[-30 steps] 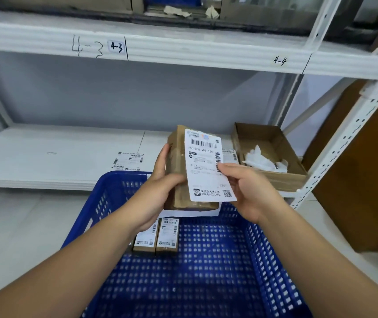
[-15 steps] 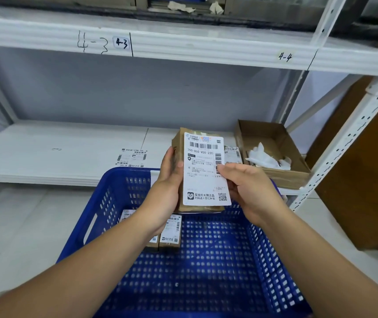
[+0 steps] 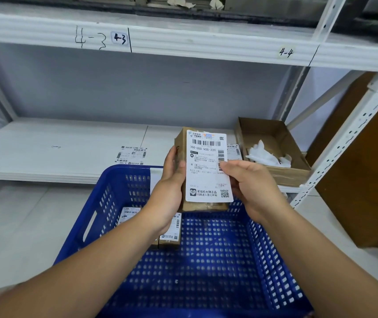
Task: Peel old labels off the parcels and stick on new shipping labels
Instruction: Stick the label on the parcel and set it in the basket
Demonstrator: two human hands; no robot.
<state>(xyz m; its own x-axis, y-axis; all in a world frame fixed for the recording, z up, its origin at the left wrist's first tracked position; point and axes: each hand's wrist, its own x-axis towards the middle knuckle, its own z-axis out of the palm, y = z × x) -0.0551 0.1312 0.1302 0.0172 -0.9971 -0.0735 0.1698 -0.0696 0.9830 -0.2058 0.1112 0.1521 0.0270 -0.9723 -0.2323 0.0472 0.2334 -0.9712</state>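
From my remote seat I see the left hand [image 3: 169,191] wrapped round the left side of a brown cardboard parcel [image 3: 179,141], held upright above the blue perforated plastic basket [image 3: 119,193]. A smooth white rectangular shipping label [image 3: 208,173] covers the parcel's front. The right hand [image 3: 250,187] pinches the label's right edge, thumb on top. Two small labelled boxes [image 3: 170,235] lie in the basket. On the white shelf [image 3: 57,145] sit loose labels [image 3: 131,154] and an open cardboard tray [image 3: 273,131] of crumpled white paper [image 3: 266,154].

Matt brown cardboard parcel [image 3: 180,143], smooth white paper label [image 3: 207,171], glossy perforated blue plastic basket [image 3: 206,260].
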